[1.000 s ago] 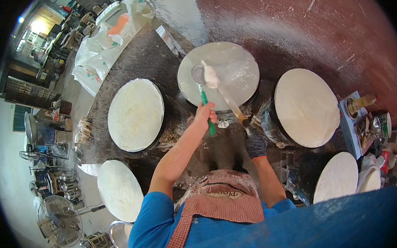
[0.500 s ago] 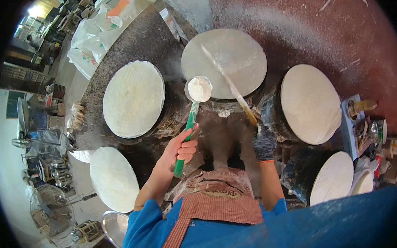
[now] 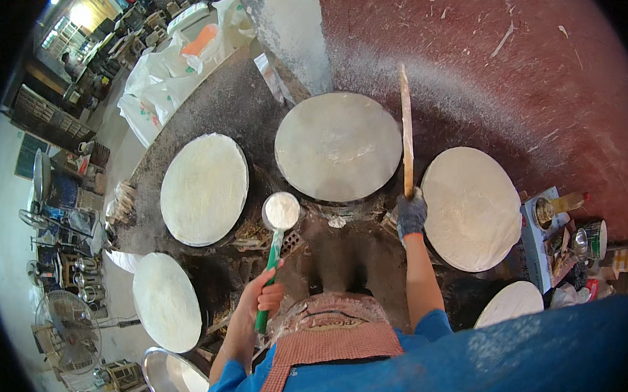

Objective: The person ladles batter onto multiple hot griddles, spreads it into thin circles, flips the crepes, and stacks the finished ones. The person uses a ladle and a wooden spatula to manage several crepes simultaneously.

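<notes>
Head view: ladle (image 3: 276,240) and wooden stick (image 3: 407,127) held right here by the middle griddle (image 3: 338,147).
Left fingers (image 3: 269,299) curl round the green handle (image 3: 272,259); gloved right fingers (image 3: 411,209) clasp the stick's lower end.

1 fisheye camera looks down from the head, close above the apron (image 3: 339,345), left hand (image 3: 265,299) and right hand (image 3: 411,215).
</notes>
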A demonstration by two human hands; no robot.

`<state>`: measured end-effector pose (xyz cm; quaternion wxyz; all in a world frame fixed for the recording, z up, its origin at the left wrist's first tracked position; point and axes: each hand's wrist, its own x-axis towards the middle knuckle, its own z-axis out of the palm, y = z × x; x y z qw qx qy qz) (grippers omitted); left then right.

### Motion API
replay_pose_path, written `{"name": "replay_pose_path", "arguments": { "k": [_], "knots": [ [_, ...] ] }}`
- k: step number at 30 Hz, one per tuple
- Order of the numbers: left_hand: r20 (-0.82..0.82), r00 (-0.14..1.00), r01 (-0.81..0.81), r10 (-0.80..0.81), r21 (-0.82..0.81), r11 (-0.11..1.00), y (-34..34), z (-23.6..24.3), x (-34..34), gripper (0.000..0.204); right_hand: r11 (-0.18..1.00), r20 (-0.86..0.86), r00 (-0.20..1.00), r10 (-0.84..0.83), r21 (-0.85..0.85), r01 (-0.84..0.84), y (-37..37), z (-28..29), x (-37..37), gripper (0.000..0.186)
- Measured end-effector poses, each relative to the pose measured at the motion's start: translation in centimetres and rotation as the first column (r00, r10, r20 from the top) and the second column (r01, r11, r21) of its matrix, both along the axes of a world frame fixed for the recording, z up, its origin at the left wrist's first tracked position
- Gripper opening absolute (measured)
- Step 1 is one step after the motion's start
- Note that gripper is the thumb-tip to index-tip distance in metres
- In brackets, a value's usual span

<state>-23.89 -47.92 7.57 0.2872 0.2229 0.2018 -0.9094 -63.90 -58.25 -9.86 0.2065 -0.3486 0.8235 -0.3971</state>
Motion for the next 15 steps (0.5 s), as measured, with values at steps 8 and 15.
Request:
{"name": "replay_pose_path", "arguments": {
  "k": [8,15],
  "knots": [
    [0.098,0.995,0.003,-0.01,0.07,0.998,2.6,0.3,3.8,0.029,0.998,-0.092,0.994,0.062,-0.023,-0.065,-4.1,-5.2,2.4,0.026],
    [0.192,0.978,0.065,-0.075,0.058,0.996,4.1,0.2,8.8,0.027,0.926,0.09,0.922,0.376,0.007,-0.378,1.2,-2.2,19.0,0.028]
  ]
}}
